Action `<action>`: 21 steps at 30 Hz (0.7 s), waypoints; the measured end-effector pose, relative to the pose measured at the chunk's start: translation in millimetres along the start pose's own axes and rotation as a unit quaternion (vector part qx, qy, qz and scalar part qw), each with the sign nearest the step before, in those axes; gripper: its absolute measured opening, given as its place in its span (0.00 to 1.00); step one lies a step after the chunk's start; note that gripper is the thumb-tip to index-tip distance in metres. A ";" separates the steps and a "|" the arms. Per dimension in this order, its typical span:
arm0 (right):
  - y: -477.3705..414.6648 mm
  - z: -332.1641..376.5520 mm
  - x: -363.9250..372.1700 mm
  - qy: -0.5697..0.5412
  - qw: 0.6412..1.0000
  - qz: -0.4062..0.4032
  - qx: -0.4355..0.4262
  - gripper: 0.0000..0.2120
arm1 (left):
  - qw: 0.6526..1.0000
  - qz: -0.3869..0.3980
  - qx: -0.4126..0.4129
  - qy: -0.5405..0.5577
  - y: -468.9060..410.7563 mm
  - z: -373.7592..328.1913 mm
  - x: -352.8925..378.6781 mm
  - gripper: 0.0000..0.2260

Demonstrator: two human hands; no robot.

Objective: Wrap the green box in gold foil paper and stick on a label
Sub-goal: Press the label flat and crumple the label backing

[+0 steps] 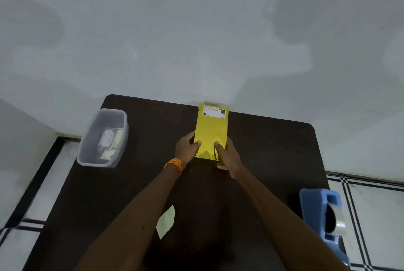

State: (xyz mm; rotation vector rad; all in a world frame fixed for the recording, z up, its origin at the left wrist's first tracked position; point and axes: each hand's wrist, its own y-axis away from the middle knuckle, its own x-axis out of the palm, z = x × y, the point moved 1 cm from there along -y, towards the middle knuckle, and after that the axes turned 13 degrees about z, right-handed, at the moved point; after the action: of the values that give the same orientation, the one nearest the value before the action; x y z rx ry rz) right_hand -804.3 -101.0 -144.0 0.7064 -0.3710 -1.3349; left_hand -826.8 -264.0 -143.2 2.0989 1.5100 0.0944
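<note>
A box wrapped in gold foil paper [211, 130] stands at the far middle of the dark table [273, 150], leaning toward the wall. A white label [214, 112] with red decoration is stuck near its top edge. My left hand [187, 148] grips the box's lower left side, thumb on the front face. My right hand [228, 157] grips the lower right side, thumb on the front too. No green of the box shows through the foil.
A clear plastic tub [102, 139] with more labels sits at the table's left edge. A blue tape dispenser [325, 218] stands at the right edge. A pale scrap of backing paper [166, 220] lies near the front. A white wall rises behind the table.
</note>
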 end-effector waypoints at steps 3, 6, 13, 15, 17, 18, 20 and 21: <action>-4.1 4.1 0.0 -0.006 1.000 -0.012 0.004 0.28 | 1.000 0.007 0.002 -0.003 -8.0 -4.5 -3.5 0.19; -10.3 6.0 -1.1 -0.013 1.000 -0.017 0.008 0.29 | 1.000 0.013 -0.001 -0.005 -16.3 -5.1 -4.9 0.20; -20.0 7.5 -9.2 -0.008 1.000 -0.011 0.005 0.29 | 1.000 0.010 -0.010 0.017 -23.8 -4.7 -2.7 0.21; -18.3 8.4 -10.7 0.000 1.000 -0.004 0.004 0.29 | 1.000 0.002 -0.013 0.024 -23.0 -6.2 -1.8 0.21; -17.7 9.7 -12.2 0.003 1.000 0.000 0.000 0.29 | 1.000 0.005 -0.008 0.022 -20.2 -9.0 -1.6 0.21; -18.0 8.8 -13.0 0.003 1.000 0.002 0.000 0.30 | 1.000 0.011 -0.004 0.016 -18.4 -9.3 -0.6 0.21; -17.7 6.6 -13.1 -0.001 1.000 -0.008 0.011 0.33 | 1.000 0.007 -0.008 0.008 -14.2 -6.6 0.2 0.21; -16.3 5.0 -12.3 -0.005 0.999 -0.030 0.023 0.34 | 1.000 -0.006 -0.017 0.012 -10.7 -4.1 -0.1 0.22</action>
State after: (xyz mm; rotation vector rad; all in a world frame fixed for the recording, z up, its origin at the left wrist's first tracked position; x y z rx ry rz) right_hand -822.4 -91.5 -149.2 0.7545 -0.3925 -1.3910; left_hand -837.5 -260.1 -144.6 2.0689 1.5234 0.1418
